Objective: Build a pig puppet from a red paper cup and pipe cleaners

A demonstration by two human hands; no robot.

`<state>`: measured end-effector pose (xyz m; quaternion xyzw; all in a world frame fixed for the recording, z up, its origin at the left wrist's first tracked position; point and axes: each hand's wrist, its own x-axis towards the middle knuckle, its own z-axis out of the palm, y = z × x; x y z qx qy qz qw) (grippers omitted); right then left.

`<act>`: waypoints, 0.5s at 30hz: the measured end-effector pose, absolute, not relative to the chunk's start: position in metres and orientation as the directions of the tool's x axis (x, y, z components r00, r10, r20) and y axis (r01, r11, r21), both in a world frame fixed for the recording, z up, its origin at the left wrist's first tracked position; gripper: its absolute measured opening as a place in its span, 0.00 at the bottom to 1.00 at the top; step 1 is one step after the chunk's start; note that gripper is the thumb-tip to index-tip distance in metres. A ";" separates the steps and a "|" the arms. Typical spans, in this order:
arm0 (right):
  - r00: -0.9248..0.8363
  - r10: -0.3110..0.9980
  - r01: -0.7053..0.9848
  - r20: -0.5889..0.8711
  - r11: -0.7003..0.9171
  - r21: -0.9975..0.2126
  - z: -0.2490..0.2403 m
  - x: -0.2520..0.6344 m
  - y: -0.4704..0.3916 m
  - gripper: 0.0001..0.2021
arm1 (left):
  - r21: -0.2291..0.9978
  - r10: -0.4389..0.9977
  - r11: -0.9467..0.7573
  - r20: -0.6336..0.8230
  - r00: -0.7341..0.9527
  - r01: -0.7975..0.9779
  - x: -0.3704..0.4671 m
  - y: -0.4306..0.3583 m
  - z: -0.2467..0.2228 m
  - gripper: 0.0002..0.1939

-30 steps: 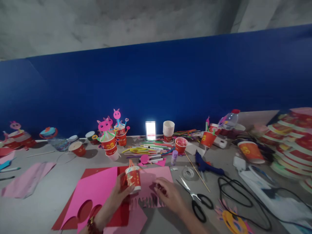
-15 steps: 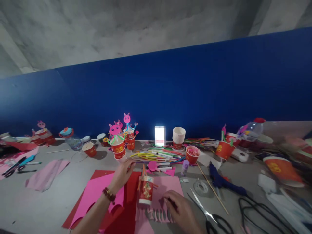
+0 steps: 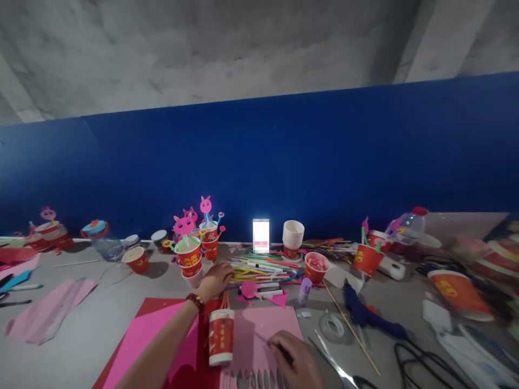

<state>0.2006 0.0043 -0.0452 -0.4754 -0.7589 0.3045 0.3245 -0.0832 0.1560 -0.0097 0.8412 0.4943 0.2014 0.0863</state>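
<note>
My left hand [image 3: 217, 279] reaches over the left end of a pile of coloured pipe cleaners [image 3: 259, 266], fingers bent down and slightly apart. A bracelet is on that wrist. Beside my left forearm is a red patterned paper cup [image 3: 221, 337], with orange pipe cleaners [image 3: 225, 299] at its far end. It overlaps the left edge of a pale pink paper sheet [image 3: 259, 327] that has cut slits along its near side. Over the right of this sheet, my right hand [image 3: 294, 356] is loosely curled; whatever lies in its fingers is hidden.
Scissors [image 3: 336, 362], a tape roll [image 3: 332, 327], a wooden stick [image 3: 352, 329] and a blue glue gun [image 3: 368, 313] lie at right. Decorated cups [image 3: 190, 262] stand behind my left hand. Bright pink paper [image 3: 150, 340] lies under my left forearm. A blue panel [image 3: 259, 162] rises behind.
My left hand has moved forward and right to the pipe cleaners. The red cup has shifted left across the pink sheet's edge. The right hand stays nearly in place. The view has shifted slightly.
</note>
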 end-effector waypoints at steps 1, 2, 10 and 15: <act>-0.340 0.921 0.528 0.192 0.356 -0.771 -0.045 0.201 0.005 0.12 | 0.340 0.868 -0.493 0.250 0.428 0.801 -0.085 0.156 -0.010 0.15; -0.344 0.921 0.533 0.182 0.351 -0.770 -0.044 0.201 0.005 0.11 | 0.336 0.871 -0.489 0.246 0.426 0.805 -0.086 0.158 -0.010 0.15; -0.358 0.922 0.548 0.145 0.334 -0.767 -0.046 0.200 0.008 0.12 | 0.250 0.858 -0.512 0.190 0.477 0.822 -0.065 0.202 -0.006 0.14; -0.369 0.916 0.559 0.155 0.352 -0.751 -0.051 0.200 0.009 0.11 | 0.185 0.839 -0.543 0.167 0.519 0.819 -0.056 0.215 -0.009 0.13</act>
